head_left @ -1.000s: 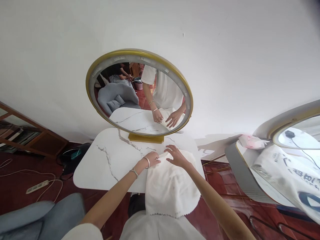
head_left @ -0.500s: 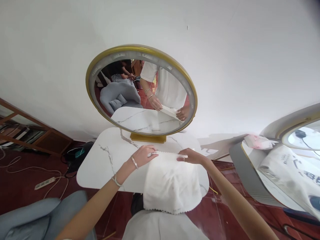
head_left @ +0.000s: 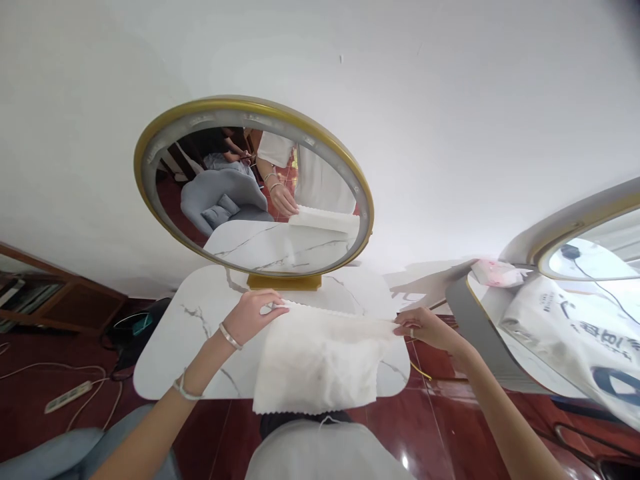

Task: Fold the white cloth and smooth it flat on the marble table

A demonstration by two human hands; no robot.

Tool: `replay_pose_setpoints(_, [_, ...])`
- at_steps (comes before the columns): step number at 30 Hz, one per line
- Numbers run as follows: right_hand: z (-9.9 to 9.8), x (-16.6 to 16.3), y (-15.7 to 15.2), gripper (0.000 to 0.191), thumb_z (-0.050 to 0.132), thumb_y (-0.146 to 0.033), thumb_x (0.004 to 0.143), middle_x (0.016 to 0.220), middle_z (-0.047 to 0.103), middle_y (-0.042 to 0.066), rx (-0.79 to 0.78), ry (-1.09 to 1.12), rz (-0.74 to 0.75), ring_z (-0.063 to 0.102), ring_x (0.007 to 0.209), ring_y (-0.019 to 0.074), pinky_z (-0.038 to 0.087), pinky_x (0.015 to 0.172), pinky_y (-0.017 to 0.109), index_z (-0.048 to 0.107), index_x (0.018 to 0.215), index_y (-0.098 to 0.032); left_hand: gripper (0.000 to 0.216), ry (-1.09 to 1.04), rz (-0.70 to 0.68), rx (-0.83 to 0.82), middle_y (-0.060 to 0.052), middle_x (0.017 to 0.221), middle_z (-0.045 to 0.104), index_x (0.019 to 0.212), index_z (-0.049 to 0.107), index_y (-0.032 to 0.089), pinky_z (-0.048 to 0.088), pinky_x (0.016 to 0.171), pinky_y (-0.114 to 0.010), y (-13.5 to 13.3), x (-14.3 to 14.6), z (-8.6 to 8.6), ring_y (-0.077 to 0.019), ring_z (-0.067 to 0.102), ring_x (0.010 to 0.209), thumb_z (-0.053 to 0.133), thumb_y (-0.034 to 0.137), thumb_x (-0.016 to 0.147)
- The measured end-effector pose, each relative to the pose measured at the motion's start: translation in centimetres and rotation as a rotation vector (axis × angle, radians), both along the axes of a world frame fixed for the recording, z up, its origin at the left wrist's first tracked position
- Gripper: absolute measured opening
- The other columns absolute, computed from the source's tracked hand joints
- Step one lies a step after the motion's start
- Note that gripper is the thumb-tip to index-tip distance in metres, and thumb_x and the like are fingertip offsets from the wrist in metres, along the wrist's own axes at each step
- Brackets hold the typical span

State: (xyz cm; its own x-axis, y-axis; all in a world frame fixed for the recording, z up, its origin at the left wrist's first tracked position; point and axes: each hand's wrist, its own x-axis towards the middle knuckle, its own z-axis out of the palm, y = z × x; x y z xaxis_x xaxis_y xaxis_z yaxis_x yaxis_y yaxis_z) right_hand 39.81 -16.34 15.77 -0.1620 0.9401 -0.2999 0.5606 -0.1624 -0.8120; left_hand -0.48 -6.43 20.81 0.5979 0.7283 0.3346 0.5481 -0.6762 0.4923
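A white cloth [head_left: 320, 360] with scalloped edges hangs between my two hands, its upper edge pulled fairly straight. My left hand [head_left: 255, 317] pinches the upper left corner between thumb and fingers. At the upper right corner, my right hand [head_left: 423, 328] grips the cloth the same way, with a ring on one finger. The cloth is over the front part of a white marble-patterned table [head_left: 185, 347], and its lower edge reaches past the table's front. Behind it stands a round gold-framed mirror [head_left: 255, 103], which reflects my left hand and the cloth.
On the right, another table [head_left: 475, 333] bears a white printed bag [head_left: 565, 327], a pink-and-white packet [head_left: 497, 272] and a second mirror [head_left: 590, 223]. A power strip [head_left: 69, 397] with cables lies on the red floor. Grey chair [head_left: 120, 443] at lower left; wooden shelf [head_left: 75, 300] beyond.
My hands have moved apart, the right one outward to the right, stretching the cloth's upper edge wider. The cloth's lower edge has risen slightly. The view has shifted a little to the right.
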Motion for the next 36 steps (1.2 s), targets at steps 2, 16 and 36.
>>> replay_pose_setpoints(2, [0.6,0.0,-0.5,0.031,0.069,-0.049,0.072,0.069,0.068,0.003,0.012,0.018,-0.013,0.063,0.066,0.0178,0.049,0.061,0.027,0.071,0.072,-0.018,0.029,0.044,0.005,-0.029,-0.001,0.08,0.073,0.074,0.07,0.022,0.055,0.069,-0.025,-0.2,-0.2,0.4,-0.0149,0.068,0.073,0.053,0.041,0.09])
replay_pose_setpoints(16, [6.3,-1.9,-0.3,0.03,0.072,-0.048,0.073,0.069,0.065,0.003,0.313,0.103,-0.216,0.057,0.062,0.0139,0.049,0.056,0.025,0.066,0.074,-0.018,0.018,-0.049,0.055,0.236,0.003,0.073,0.072,0.073,0.065,0.024,0.055,0.065,-0.021,0.5,-2.6,5.3,-0.0118,0.067,0.068,0.058,0.03,0.088])
replay_pose_setpoints(36, [8.7,-13.8,17.9,0.052,0.049,-0.046,0.092,0.132,0.052,0.015,1.235,-0.158,-0.774,0.05,0.122,0.0297,0.043,0.096,0.05,0.04,0.137,-0.022,0.037,0.25,0.013,1.045,-0.008,0.129,0.059,0.131,0.05,0.021,0.032,0.111,-0.048,12.7,10.0,18.1,-0.0257,0.049,0.126,0.049,0.031,0.094])
